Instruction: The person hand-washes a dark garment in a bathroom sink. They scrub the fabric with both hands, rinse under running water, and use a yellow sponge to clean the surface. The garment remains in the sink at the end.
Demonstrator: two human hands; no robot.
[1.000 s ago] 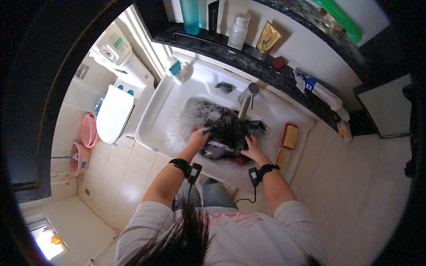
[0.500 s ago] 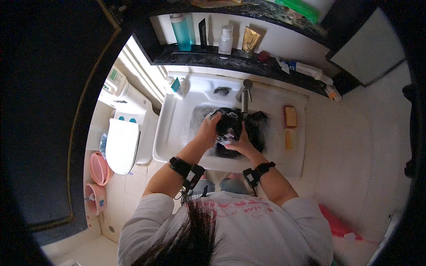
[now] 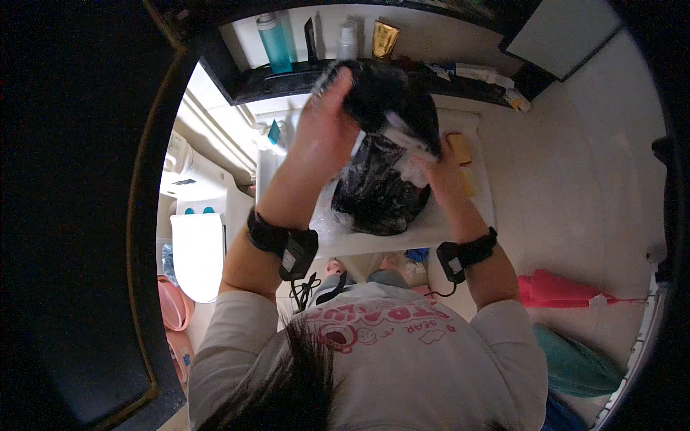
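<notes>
Black cloth (image 3: pixel 395 93) upper centre over sink (image 3: pixel 269 169), left hand (image 3: pixel 327 122) fingers pinching its left edge, right hand (image 3: pixel 440 176) fingers blurred, can't tell; sagging wet weight could slip 1 slick grip, or swinging could clip white bottle (image 3: pixel 347 43).

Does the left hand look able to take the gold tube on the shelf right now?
Probably not: the left hand holds the black cloth, which in this view lies between it and the gold tube; the hand would likely need to let go first.
</notes>
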